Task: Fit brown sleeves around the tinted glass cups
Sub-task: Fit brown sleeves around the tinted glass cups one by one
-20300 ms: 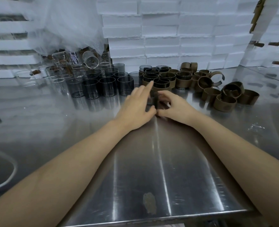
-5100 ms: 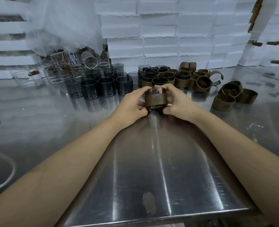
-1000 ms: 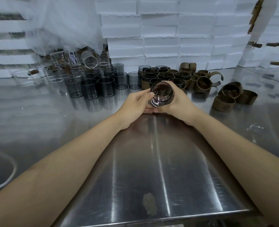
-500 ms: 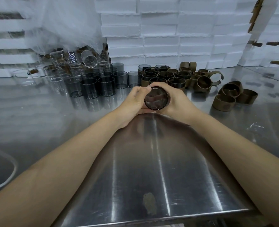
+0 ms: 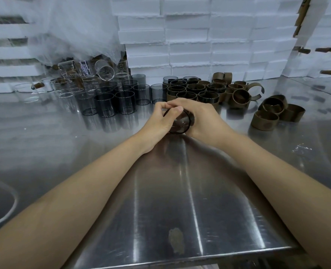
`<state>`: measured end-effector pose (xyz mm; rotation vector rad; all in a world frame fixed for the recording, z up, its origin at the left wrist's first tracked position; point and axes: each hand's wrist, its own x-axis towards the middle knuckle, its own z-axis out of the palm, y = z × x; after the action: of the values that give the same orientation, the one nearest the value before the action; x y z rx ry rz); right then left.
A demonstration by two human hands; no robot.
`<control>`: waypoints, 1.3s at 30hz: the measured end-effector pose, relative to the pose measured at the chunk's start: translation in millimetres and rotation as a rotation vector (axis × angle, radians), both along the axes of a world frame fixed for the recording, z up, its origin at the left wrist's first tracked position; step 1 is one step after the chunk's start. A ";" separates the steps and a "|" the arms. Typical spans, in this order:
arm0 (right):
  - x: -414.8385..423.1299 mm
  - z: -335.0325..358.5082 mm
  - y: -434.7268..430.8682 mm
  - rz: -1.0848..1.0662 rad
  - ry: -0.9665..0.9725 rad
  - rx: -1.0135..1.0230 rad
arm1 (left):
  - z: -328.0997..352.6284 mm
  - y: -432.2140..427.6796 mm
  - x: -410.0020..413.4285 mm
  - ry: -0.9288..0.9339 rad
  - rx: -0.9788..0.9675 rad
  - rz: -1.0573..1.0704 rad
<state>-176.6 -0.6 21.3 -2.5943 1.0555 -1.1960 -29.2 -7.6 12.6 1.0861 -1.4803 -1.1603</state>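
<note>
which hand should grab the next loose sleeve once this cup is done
Probably the right hand: the loose sleeves lie on its side of the table. The left hand sits nearer the bare tinted cups. Both grip one cup.

The cup (image 5: 179, 124) against the right hand (image 5: 205, 118) is smoky grey, loose sleeves (image 5: 265, 120) to its right brown, boxes (image 5: 189, 49) beyond white.
</note>
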 end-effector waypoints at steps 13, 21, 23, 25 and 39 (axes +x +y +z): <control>0.5 -1.8 -2.8 -0.066 0.019 0.093 | -9.9 -10.4 1.5 -0.051 -0.038 -0.012; -5.8 -4.3 -6.7 -0.174 -0.133 0.297 | -13.8 -12.8 1.5 -0.083 -0.130 -0.047; -6.5 -4.4 -7.8 -0.168 -0.208 0.351 | -14.5 -13.3 1.9 -0.061 -0.107 -0.061; -7.6 -5.6 -9.1 -0.144 -0.290 0.407 | -14.7 -12.9 2.3 -0.044 -0.091 -0.072; -11.5 -13.7 -14.9 0.000 -0.537 0.578 | -6.4 -9.6 6.1 0.079 -0.048 -0.107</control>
<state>-188.1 -15.5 7.6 -1.7133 1.0692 -1.2476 -23.1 -17.3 6.1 0.9281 -1.5121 -1.2221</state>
